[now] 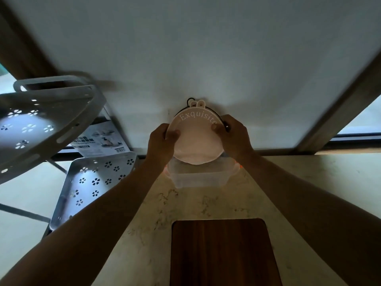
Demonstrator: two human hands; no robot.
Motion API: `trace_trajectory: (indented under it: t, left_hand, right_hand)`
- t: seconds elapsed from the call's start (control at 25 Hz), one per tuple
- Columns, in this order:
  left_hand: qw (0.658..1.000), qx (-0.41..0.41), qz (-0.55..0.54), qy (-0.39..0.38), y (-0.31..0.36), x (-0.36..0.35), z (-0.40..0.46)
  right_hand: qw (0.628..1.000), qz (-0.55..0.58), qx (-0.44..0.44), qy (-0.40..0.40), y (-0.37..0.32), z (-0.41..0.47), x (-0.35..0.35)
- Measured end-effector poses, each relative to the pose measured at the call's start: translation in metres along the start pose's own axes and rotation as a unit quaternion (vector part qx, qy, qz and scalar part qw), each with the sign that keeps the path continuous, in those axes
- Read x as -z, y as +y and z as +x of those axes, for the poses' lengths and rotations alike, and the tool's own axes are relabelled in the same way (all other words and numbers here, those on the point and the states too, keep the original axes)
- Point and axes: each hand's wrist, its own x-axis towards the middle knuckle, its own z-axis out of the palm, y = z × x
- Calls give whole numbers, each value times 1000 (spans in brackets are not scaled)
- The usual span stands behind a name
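Note:
A round pale pink board (196,141) with the word "Exquisite" and two small ears on top stands upright against the white wall. My left hand (161,142) grips its left edge, thumb on the front face. My right hand (233,137) grips its right edge, where a dark round rim shows behind the board. A black loop sticks up behind the ears. The board's lower edge hangs just above a clear plastic container (198,178) with orange clips.
A dark wooden cutting board (222,252) lies on the marble counter (144,223) near me. At the left stands a grey two-tier rack (41,129) with flower-shaped holes, a printed cardboard box (101,141) behind it. A window frame (338,112) runs along the right.

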Motion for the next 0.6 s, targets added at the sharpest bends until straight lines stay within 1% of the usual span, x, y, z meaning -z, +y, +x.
trace_trajectory:
  t: [0.04,0.12,0.2,0.28,0.36,0.48,0.6]
  left_hand:
    - [1000,8,27,-4,-4,-3,2]
    - [993,1,119,-16,-12,-9,6]
    - [973,-48,224,-36,-16,-15,9]
    - [947,-91,306,-39,-21,-23,12]
    - [928,-89,361,-12,-25,-29,16]
    - [929,-76,363,16,-28,-35,16]
    - [938,-96,330,38,-33,-37,11]
  right_hand:
    - [1000,-22,10,-6,4,0,-3]
    - [996,-80,17,-23,16,1,-5]
    - [985,-168,26,-29,29,-2,-7]
    - [970,-237,48,-25,38,-4,-9]
    - [960,-271,68,-10,42,-4,-13]
    - [946,-318,67,16,43,0,-16]
    - [946,-317,63,30,42,2,-16]
